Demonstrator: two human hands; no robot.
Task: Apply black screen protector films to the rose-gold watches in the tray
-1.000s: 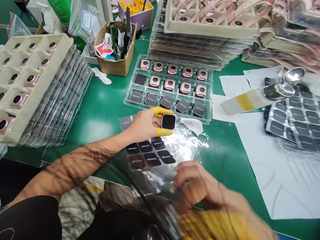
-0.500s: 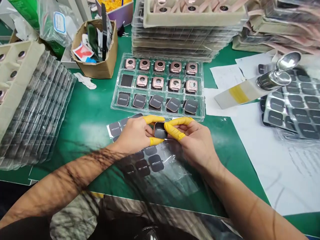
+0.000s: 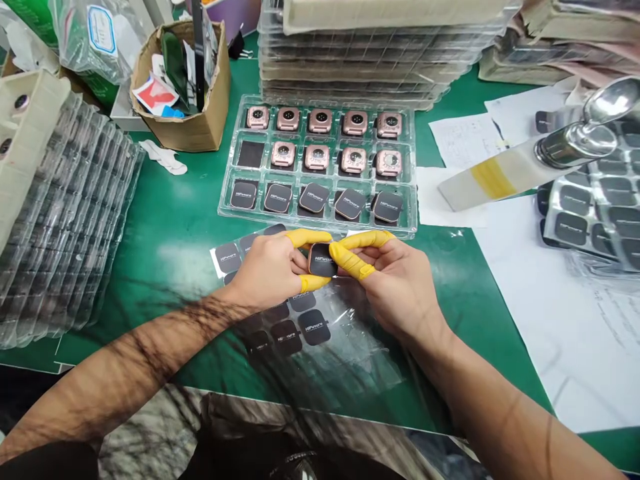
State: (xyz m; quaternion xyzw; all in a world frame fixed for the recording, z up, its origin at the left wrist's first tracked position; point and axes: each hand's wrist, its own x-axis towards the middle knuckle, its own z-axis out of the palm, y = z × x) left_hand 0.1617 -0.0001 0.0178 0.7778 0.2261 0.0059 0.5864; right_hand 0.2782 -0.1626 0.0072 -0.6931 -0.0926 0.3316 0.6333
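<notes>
A dark square watch face [image 3: 323, 260] with white lettering is held between both hands, just in front of the clear tray. My left hand [image 3: 273, 267] grips its left side with a thumb and finger in yellow finger covers. On its right edge, my right hand [image 3: 387, 270] pinches with yellow-covered fingertips. Beneath the hands lies a clear sheet of black lettered stickers [image 3: 314, 327]. The clear tray [image 3: 320, 175] holds pink watch bodies [image 3: 320, 121] in its two back rows and black lettered faces [image 3: 314, 198] in the front row; one middle-row compartment at the left shows only a dark pad.
Stacked trays stand at the left [image 3: 75, 220] and at the back [image 3: 350, 73]. A cardboard box [image 3: 200, 127] of tools is at the back left. On the right are a metal-topped dispenser [image 3: 565, 147], papers [image 3: 565, 333] and more sticker sheets [image 3: 575, 200].
The view has shifted slightly, so the tray stacks and box sit higher in the picture and the dispenser farther right. Both hands keep their hold on the watch face.
</notes>
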